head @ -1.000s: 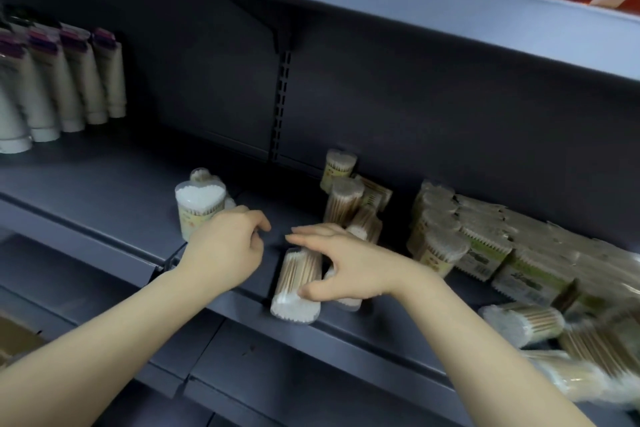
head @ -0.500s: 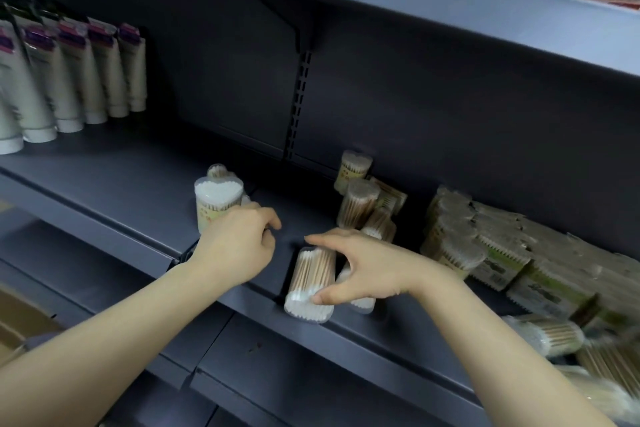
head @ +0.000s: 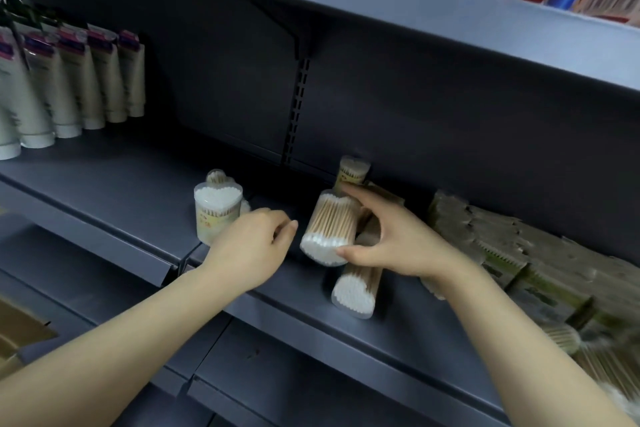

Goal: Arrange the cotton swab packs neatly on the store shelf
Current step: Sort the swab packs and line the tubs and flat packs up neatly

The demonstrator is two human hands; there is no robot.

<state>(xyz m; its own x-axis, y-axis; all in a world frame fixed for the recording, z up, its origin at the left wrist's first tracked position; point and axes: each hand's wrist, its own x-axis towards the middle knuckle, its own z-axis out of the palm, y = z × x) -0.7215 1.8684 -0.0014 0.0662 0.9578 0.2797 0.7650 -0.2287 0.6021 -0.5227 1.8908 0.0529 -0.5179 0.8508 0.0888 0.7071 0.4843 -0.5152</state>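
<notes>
On the grey shelf (head: 114, 191), five white tubes (head: 74, 80) stand at the far left. The right hand (head: 401, 239) grips one swab pack (head: 330, 229), thumb and fingers spread around it, tilted above a second lying pack (head: 356, 291). The left hand (head: 252, 246), fingers loosely curled and holding nothing, hovers beside an upright pack (head: 214, 211).

Two bare forearms show, uncovered up to the frame's lower edge. The left hand (head: 252, 239) and right hand (head: 401, 243) are bare of gloves, rings or watch.
</notes>
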